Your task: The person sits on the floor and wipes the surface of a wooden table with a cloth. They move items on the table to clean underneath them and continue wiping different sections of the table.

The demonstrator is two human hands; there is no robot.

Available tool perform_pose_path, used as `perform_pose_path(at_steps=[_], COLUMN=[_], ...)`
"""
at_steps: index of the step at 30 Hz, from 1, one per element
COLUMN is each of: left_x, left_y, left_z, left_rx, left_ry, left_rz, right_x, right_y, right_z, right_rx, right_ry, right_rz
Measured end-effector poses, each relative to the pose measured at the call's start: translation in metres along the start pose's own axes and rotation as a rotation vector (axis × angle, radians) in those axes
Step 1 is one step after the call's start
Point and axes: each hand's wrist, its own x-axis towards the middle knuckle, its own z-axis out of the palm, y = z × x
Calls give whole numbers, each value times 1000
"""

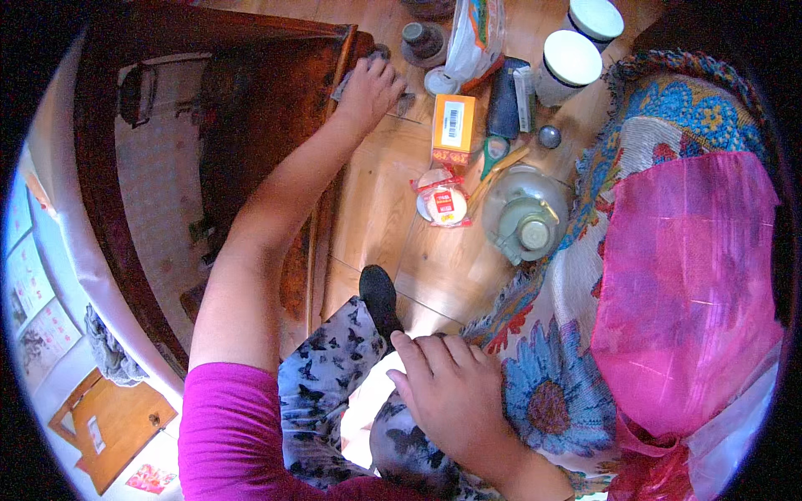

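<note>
My left hand (373, 93) reaches out to the far right corner of a dark, glossy wooden furniture piece (276, 92). Its fingers are bent over what looks like a grey cloth (404, 105), whose edges show on both sides of the hand. The palm side is hidden. My right hand (455, 397) lies loosely on my leg, in butterfly-patterned trousers (326, 367), fingers stretched and holding nothing.
On the wooden floor (368, 200) stand an orange box (454, 122), a wrapped round packet (444, 203), green-handled scissors (494, 151), a glass jug (526, 217) and two white-lidded containers (572, 58). A flowered throw (543, 392) with pink cloth (685, 275) is at right.
</note>
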Motion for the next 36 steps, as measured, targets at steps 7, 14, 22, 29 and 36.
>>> perform_pose_path(at_steps=[7,14,22,29,36], left_x=[23,-46,-210,-284,-340], left_y=[-39,-2,47,58,22], left_z=[-6,2,10,-94,-223], left_rx=[138,-17,-226,-1049,-2465], left_ry=[106,156,122,-133,204], left_rz=[-117,-9,43,-350,-1186], right_x=[-1,-4,-7,-8,-7], right_y=[-2,1,-4,-4,-10], right_z=[2,3,0,9,9], right_rx=[-18,-25,10,69,237], right_ry=[-24,-8,71,210,220], right_rz=[-10,9,-51,-58,-164])
